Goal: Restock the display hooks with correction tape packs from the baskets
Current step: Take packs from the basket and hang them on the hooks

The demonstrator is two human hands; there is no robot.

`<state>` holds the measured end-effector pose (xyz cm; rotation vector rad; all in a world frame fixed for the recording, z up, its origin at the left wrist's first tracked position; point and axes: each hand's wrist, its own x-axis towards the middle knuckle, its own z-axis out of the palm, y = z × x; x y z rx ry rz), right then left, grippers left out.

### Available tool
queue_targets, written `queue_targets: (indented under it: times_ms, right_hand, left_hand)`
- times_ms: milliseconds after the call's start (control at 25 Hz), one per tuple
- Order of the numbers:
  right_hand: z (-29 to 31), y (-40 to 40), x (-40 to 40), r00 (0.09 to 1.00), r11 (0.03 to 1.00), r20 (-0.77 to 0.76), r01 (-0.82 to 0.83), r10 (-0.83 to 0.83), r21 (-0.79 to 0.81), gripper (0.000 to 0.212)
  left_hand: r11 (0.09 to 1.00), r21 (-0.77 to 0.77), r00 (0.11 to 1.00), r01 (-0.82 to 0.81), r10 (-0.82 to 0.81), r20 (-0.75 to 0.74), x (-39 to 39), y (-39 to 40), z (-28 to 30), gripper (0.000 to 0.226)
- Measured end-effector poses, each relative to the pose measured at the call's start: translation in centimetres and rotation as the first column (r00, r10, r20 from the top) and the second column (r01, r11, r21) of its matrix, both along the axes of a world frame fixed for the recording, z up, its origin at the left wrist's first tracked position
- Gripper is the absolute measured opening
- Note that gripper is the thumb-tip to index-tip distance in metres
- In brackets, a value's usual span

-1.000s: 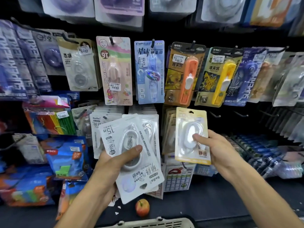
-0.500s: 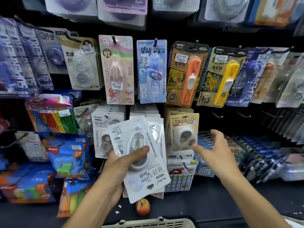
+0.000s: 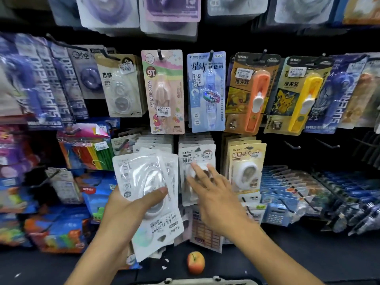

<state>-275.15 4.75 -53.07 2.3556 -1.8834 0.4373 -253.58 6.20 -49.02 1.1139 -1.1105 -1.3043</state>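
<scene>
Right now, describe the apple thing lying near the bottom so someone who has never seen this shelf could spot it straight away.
Start at the wall of hanging packs, then drop to the dark shelf beneath them. The apple lies there by itself, below the right hand and just above the basket rim. It is the only small round red-and-yellow thing; everything nearby is a flat card pack.

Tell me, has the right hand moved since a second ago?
Yes. The right hand has let go of the yellow pack, now hanging, and shifted left to the white packs beside it.
</scene>
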Motion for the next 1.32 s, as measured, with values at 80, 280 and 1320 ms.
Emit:
queue_targets:
  times_ms: [80,280,1320]
  right_hand:
    - [-0.3,-2.6,0.5,0.997,0.997,-0.033,0.066,-0.065,0.036,0.085]
    - [1.2,-6.7,0.1,0.998,0.997,-0.016,0.063,-0.063,0.050,0.077]
    - [7.4,2.7,-4.4,-0.043,0.978,0.981,0.080,-0.188,0.191,0.016]
  left_hand:
    - [1.000,0.001,1.000,0.007,-0.007,0.014,0.7,0.2,-0.3,0.064]
    - [0.997,0.027,0.998,0.066,-0.066,-0.013,1.5,0.5,-0.5,0.082]
    - [0.918,0.049,0.919,0.394,-0.392,-0.039,-0.1,0.5,0.4,0.045]
